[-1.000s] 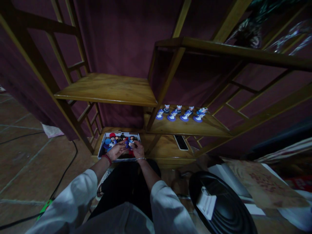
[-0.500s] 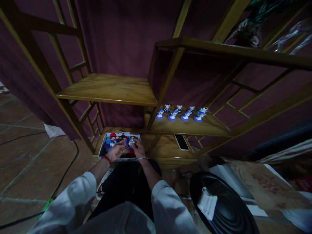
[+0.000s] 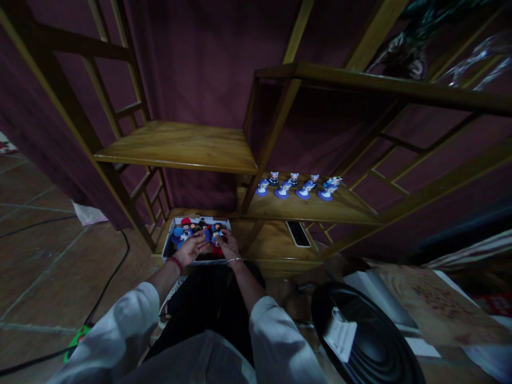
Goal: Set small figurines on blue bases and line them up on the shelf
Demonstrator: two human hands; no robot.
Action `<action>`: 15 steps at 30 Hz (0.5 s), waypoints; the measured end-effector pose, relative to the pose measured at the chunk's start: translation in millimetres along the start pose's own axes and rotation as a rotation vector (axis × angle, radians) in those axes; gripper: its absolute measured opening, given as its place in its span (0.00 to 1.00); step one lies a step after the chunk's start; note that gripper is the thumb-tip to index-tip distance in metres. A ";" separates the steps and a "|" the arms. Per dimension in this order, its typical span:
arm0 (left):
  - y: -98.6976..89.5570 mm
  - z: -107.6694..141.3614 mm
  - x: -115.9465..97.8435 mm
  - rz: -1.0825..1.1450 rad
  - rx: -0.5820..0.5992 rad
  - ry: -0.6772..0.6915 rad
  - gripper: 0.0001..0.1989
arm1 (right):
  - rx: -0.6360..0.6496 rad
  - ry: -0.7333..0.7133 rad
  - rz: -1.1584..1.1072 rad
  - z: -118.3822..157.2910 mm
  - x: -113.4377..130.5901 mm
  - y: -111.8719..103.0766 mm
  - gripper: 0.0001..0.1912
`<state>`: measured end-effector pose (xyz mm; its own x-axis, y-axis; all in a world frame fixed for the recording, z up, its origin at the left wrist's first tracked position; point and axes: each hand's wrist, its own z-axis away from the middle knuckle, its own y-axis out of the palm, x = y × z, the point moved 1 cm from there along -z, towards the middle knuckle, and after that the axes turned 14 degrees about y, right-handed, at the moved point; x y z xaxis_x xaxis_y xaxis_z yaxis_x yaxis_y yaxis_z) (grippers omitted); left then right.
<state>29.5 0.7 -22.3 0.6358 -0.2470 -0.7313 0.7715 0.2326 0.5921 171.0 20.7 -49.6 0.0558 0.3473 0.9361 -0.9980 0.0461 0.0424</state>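
Note:
Over a shallow white box [image 3: 165, 250] of small toy figurines, my left hand [image 3: 192, 248] and my right hand [image 3: 229, 246] come together on one figurine [image 3: 207, 235] with a purple base. The left fingers are closed at the base's side. My right thumb and fingers pinch the figurine from the other side; its upper part is partly hidden by them. In the box lie a red-capped figurine [image 3: 185, 225], a blue round piece [image 3: 177, 233] and several others, some covered by my hands.
Several purple-based figurines [image 3: 283, 189] stand in rows on the wooden shelf [image 3: 316, 209] at right. A phone [image 3: 298, 233] lies on the lower board. The bare shelf [image 3: 180, 144] juts out above the box. A black stool [image 3: 372, 336] with a white tag stands at lower right.
The figurine between my hands has turned slightly, with more of its purple base showing. Both hands stay almost in place above the box.

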 end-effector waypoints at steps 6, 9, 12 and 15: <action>-0.5 -1.4 1.8 -0.002 0.069 -0.016 0.17 | 0.067 -0.014 -0.063 1.4 1.8 -1.0 0.22; 2.0 1.8 0.8 0.003 0.059 -0.021 0.17 | 0.015 -0.020 -0.069 1.2 1.4 -0.2 0.20; 4.2 4.4 -0.2 0.010 0.048 -0.022 0.17 | -0.014 -0.026 -0.067 0.5 0.5 0.8 0.19; 3.9 4.0 -0.1 0.030 0.055 -0.023 0.18 | -0.026 -0.028 -0.044 -0.9 -1.1 0.4 0.20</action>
<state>32.5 -2.1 -18.6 0.6587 -0.2621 -0.7053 0.7517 0.1887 0.6320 170.7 21.2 -50.8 0.0980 0.3178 0.9431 -0.9936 0.0850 0.0746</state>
